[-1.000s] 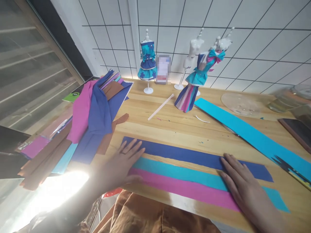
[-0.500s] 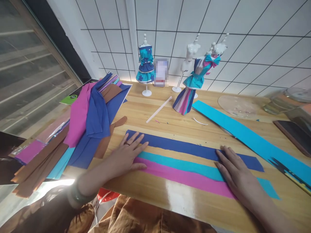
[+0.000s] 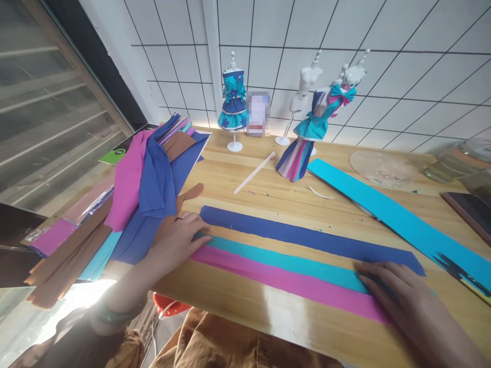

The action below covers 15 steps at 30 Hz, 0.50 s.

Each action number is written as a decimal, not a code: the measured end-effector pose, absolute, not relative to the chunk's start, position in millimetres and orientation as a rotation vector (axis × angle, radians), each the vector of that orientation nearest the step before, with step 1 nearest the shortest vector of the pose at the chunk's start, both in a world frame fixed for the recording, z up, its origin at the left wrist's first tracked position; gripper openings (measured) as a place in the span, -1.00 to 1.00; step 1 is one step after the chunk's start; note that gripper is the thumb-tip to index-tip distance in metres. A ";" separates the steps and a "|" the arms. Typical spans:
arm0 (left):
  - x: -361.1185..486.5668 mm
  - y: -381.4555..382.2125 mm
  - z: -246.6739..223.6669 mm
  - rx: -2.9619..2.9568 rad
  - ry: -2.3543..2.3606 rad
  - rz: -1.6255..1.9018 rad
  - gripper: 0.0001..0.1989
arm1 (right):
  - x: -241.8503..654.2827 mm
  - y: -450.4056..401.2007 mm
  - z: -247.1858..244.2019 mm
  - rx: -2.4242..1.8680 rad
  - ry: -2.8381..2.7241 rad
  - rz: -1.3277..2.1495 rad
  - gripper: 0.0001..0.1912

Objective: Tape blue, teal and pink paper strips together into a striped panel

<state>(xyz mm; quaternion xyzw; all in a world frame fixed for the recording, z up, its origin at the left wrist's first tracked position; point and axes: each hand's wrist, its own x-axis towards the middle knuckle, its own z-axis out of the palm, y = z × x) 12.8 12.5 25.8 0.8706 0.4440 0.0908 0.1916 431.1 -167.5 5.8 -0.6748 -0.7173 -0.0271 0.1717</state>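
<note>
While right hand (image 3: 401, 294) overlies turquoise strip (image 3: 284, 259) | dish (image 3: 362, 162): small bits (image 3: 382, 176)

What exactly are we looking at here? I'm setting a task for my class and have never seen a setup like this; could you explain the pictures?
There is no machine here, only a person's two bare hands. Every picture comes from one camera worn on the person's head, looking forward and down. In the current one, the left hand rests at the left end of a turquoise strip, and the right hand lies across that strip and a pink strip. I cannot tell whether either hand grips anything. A dark blue strip lies just beyond, on a wooden table. Around them are a pile of coloured material, scissors at the edge of a long bright blue strip, and small mannequins.
</note>
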 end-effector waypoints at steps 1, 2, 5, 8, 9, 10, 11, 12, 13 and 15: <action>13.0 13.5 25.6 2.429 1.229 0.244 -0.79 | 431.7 -166.9 3.9 -1.895 -2.051 -0.066 -0.57; 13.2 14.4 25.4 2.415 1.208 0.236 -0.80 | 432.6 -166.7 2.2 -1.874 -2.084 -0.049 -0.58; 13.5 16.7 24.3 2.384 1.157 0.227 -0.79 | 436.1 -169.5 -2.2 -1.887 -2.112 -0.026 -0.64; 12.9 17.6 24.3 2.367 1.120 0.245 -0.80 | 437.7 -175.4 -6.7 -1.947 -2.104 0.025 -0.68; 12.5 17.4 25.1 2.361 1.108 0.255 -0.80 | 437.4 -177.2 -7.9 -1.962 -2.094 0.030 -0.68; 12.2 16.8 26.4 2.353 1.098 0.266 -0.80 | 436.6 -178.8 -8.6 -1.966 -2.078 0.024 -0.69; 11.9 15.9 28.1 2.340 1.092 0.277 -0.80 | 435.4 -179.9 -8.8 -1.961 -2.062 0.011 -0.68; 11.6 14.8 30.2 2.321 1.094 0.288 -0.80 | 434.0 -180.6 -8.4 -1.951 -2.047 -0.010 -0.68; 11.4 13.6 32.5 2.297 1.103 0.296 -0.80 | 432.6 -180.8 -7.4 -1.942 -2.032 -0.031 -0.68; 11.0 11.7 36.5 2.245 1.136 0.301 -0.79 | 430.0 -180.1 -4.4 -1.940 -1.996 -0.065 -0.68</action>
